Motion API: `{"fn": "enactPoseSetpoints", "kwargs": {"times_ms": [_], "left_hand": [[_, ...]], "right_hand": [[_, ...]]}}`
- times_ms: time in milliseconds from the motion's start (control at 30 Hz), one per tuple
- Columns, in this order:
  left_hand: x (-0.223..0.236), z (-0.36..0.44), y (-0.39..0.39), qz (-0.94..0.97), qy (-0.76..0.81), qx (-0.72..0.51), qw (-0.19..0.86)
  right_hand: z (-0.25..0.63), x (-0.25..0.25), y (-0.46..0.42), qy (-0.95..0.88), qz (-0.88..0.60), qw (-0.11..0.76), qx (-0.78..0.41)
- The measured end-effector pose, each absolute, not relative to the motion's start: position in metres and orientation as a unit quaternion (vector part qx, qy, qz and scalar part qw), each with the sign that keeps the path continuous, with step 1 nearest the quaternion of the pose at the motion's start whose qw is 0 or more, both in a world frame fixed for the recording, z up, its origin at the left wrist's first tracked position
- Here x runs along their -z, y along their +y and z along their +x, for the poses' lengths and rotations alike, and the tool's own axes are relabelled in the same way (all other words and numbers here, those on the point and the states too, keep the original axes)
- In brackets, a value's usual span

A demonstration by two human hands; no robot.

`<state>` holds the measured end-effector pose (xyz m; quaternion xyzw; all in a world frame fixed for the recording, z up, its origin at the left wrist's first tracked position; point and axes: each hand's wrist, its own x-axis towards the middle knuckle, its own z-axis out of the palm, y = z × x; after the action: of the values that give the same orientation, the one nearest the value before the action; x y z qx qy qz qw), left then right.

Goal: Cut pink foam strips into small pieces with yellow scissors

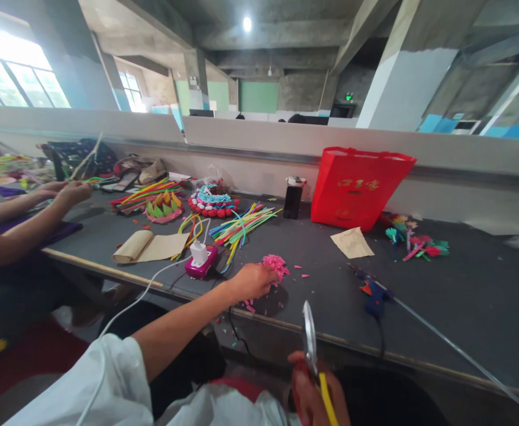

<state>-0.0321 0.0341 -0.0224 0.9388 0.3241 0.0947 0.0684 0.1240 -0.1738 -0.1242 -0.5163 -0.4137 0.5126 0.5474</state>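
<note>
My left hand reaches over the table edge, its fingers drawn together at a fluffy pink heap of short chenille pieces. The fingertips are partly hidden against the heap. A few loose pink bits lie around it. Low in front of the table, my right hand is wrapped round a pair of scissors, with silver blades pointing up and red and yellow at the handles. Left of my left hand is a magenta power socket with a white plug in it. Behind it lies a bundle of coloured chenille stems.
To the right lie a blue glue gun with a long clear glue stick, a brown paper piece and chenille flowers. A red bag stands at the back. A paper roll lies left. At far left, another person's hands work.
</note>
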Motion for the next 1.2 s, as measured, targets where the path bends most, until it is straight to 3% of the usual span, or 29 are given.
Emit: {"fn": "enactPoseSetpoints", "kwargs": {"times_ms": [200, 400, 467, 600, 733, 900, 1200], "left_hand": [[0.023, -0.023, 0.042, 0.939, 0.325, -0.073, 0.087], [0.021, -0.022, 0.037, 0.910, 0.368, -0.137, 0.133], [0.020, -0.022, 0.027, 0.870, 0.395, -0.199, 0.219], [0.015, -0.017, 0.000, 0.631, 0.397, -0.361, 0.560], [0.010, -0.013, -0.025, 0.525, 0.347, -0.371, 0.682], [0.013, -0.014, -0.038, 0.535, 0.376, -0.355, 0.668], [0.024, -0.016, -0.045, 0.704, 0.417, -0.318, 0.479]], "right_hand": [[0.140, 0.042, -0.093, -0.417, -0.428, 0.612, -0.518], [0.139, 0.058, -0.061, -0.351, -0.412, 0.666, -0.513], [0.142, 0.065, -0.063, -0.328, -0.399, 0.674, -0.528], [0.141, 0.063, -0.071, -0.357, -0.412, 0.662, -0.514], [0.133, 0.055, -0.083, -0.435, -0.464, 0.603, -0.481], [0.124, 0.055, -0.092, -0.488, -0.515, 0.560, -0.428], [0.124, 0.047, -0.092, -0.578, -0.571, 0.495, -0.306]]}}
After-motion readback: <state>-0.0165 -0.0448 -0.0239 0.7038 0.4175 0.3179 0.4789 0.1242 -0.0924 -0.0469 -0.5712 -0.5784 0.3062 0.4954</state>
